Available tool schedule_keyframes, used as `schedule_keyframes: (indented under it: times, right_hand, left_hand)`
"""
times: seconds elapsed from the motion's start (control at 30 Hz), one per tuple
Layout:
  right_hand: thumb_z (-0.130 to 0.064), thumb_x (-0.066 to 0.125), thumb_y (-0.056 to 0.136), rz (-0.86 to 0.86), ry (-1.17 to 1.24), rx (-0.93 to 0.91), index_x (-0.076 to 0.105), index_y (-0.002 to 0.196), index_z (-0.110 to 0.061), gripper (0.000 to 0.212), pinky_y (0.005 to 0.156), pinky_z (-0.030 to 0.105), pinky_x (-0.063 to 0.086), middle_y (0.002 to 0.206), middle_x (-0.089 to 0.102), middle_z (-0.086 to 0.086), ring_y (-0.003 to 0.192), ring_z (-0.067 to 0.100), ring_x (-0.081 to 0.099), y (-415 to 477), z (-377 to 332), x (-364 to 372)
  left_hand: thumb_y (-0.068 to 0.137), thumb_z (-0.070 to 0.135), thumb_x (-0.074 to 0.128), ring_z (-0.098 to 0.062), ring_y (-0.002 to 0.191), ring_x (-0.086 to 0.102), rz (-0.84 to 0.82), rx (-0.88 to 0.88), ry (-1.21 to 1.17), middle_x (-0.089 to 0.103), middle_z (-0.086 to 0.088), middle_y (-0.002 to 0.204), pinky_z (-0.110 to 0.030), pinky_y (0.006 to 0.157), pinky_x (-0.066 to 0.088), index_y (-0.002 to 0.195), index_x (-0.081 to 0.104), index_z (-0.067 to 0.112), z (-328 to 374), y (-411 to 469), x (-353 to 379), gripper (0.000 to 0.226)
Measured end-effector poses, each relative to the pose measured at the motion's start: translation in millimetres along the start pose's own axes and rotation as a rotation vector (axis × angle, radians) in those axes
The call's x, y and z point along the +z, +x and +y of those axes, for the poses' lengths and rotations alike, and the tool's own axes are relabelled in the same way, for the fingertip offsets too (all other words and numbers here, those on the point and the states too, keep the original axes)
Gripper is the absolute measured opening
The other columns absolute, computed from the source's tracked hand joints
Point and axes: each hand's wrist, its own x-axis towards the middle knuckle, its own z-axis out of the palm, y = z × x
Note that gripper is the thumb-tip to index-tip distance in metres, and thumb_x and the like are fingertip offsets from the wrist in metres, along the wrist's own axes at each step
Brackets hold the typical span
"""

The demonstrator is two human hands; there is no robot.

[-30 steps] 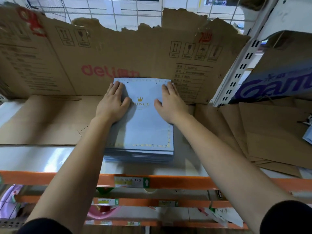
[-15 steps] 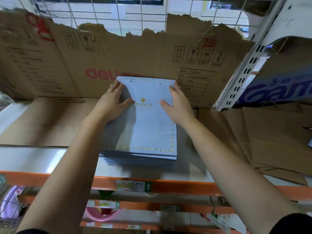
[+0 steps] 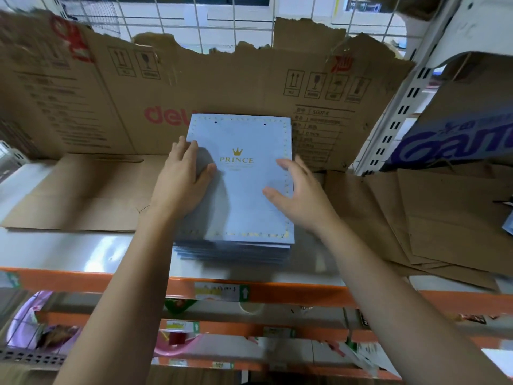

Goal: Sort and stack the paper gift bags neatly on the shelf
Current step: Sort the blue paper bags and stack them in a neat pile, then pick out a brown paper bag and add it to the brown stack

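A stack of flat light-blue gift bags (image 3: 244,195) with a gold crown, the word PRINCE and a gold border lies on the shelf (image 3: 83,257), its far edge against a cardboard back wall. My left hand (image 3: 184,182) rests flat on the stack's left side, fingers together. My right hand (image 3: 298,193) hovers at the stack's right edge with fingers spread and lifted, holding nothing. The bags lower in the stack are slightly fanned out at the front.
Torn brown cardboard (image 3: 249,87) lines the shelf's back and floor. Flat brown paper bags (image 3: 444,223) lie in a loose pile to the right, past a white slotted upright (image 3: 399,112). An orange shelf rail (image 3: 277,291) runs along the front, with lower shelves beneath.
Both hands have slid back toward me along the stack. My right hand has lifted off the top bag and spread its fingers at the right edge.
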Motion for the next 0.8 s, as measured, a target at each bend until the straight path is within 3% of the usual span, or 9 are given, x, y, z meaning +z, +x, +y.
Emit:
schedule_keyframes:
  times: [0.07,0.13,0.2,0.37,0.5,0.6,0.7,0.8]
  right_hand:
    - [-0.045,0.068,0.084,-0.044,-0.005,-0.018,0.038,0.140,-0.027,0.066,0.113,0.030,0.019,0.158,0.023,-0.005,0.147,0.007,0.009,-28.0,3.0,0.2]
    - [-0.047,0.077,0.074,-0.113,-0.006,-0.022,0.038,0.137,-0.031,0.076,0.114,0.031,0.025,0.158,0.017,-0.007,0.143,0.005,0.019,-51.3,6.1,0.5]
    - [-0.049,0.082,0.067,-0.168,-0.024,-0.026,0.034,0.138,-0.034,0.088,0.115,0.027,0.019,0.162,0.005,-0.006,0.142,0.000,0.011,-64.6,9.4,2.6]
    - [-0.037,0.083,0.071,-0.126,-0.074,-0.024,0.032,0.139,-0.030,0.085,0.114,0.027,0.018,0.162,0.001,-0.004,0.147,0.011,0.012,-62.9,10.0,4.2]
    - [-0.045,0.080,0.072,-0.145,-0.041,-0.023,0.033,0.141,-0.032,0.085,0.117,0.033,0.018,0.162,0.007,-0.006,0.146,0.010,0.013,-63.9,14.2,-4.3]
    - [-0.056,0.064,0.081,-0.072,0.088,0.007,0.034,0.139,-0.036,0.068,0.116,0.039,0.026,0.157,0.024,-0.009,0.142,0.011,0.026,-69.2,28.1,-23.1]
    - [-0.037,0.060,0.092,0.079,0.111,0.107,0.049,0.132,-0.031,0.042,0.105,0.039,0.045,0.136,0.052,-0.009,0.125,0.005,0.048,-74.6,59.0,-54.0]
    - [-0.027,0.058,0.094,0.184,0.065,0.195,0.061,0.121,-0.030,0.027,0.092,0.029,0.051,0.115,0.063,-0.013,0.104,-0.003,0.057,-83.6,94.1,-89.8]
  left_hand:
    - [0.099,0.034,0.047,-0.033,0.148,0.010,0.016,0.062,0.022,0.020,-0.016,0.158,-0.044,0.115,0.020,0.146,0.034,0.004,4.2,-17.3,2.1,0.057]
    - [0.101,0.034,0.043,-0.034,0.147,0.014,0.035,0.096,0.042,0.027,-0.015,0.156,-0.047,0.115,0.017,0.142,0.040,0.004,8.6,-35.7,6.8,0.052]
    - [0.099,0.038,0.036,-0.033,0.145,0.019,0.049,0.114,0.049,0.034,-0.013,0.152,-0.048,0.115,0.017,0.139,0.044,0.005,12.1,-51.0,12.8,0.052]
    - [0.095,0.038,0.031,-0.033,0.143,0.025,0.049,0.106,0.084,0.037,-0.014,0.150,-0.048,0.115,0.017,0.138,0.044,0.003,16.5,-57.5,18.8,0.057]
    - [0.101,0.028,0.043,-0.032,0.144,0.024,0.050,0.092,0.043,0.036,-0.016,0.151,-0.046,0.118,0.017,0.140,0.043,0.001,32.2,-53.4,22.7,0.048]
    - [0.099,0.033,0.040,-0.035,0.140,0.032,0.027,0.164,0.025,0.041,-0.019,0.147,-0.048,0.115,0.025,0.138,0.046,0.000,61.2,-51.0,31.2,0.051]
    - [0.095,0.031,0.045,-0.041,0.130,0.046,-0.016,0.330,0.034,0.051,-0.025,0.136,-0.051,0.107,0.036,0.131,0.052,-0.005,109.2,-52.2,47.5,0.052]
    - [0.095,0.033,0.048,-0.035,0.131,0.046,-0.049,0.477,0.007,0.049,-0.019,0.141,-0.043,0.108,0.036,0.136,0.050,0.000,163.2,-57.4,71.0,0.053]
